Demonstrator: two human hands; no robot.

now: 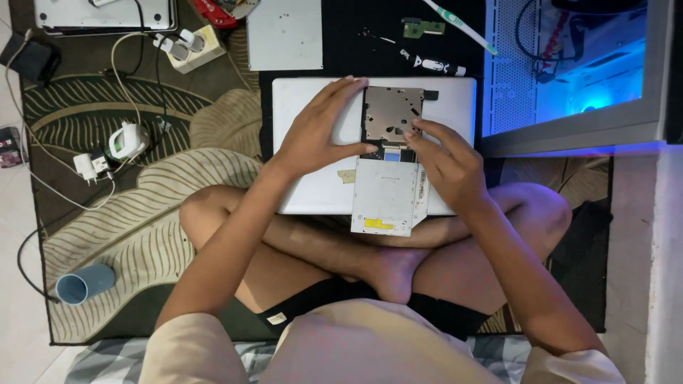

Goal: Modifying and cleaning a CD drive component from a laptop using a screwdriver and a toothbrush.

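Home floor repair spot: leaf-patterned rug point(142, 199), lit computer case point(569, 64), power strip point(192, 46), chargers, scattered laptop parts.

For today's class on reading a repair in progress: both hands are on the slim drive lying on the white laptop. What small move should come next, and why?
Probably lift the grey metal plate clear of the optical drive. The left hand grips its left edge, the right hand pinches its lower right corner, and it sits offset from the drive's body on the laptop.
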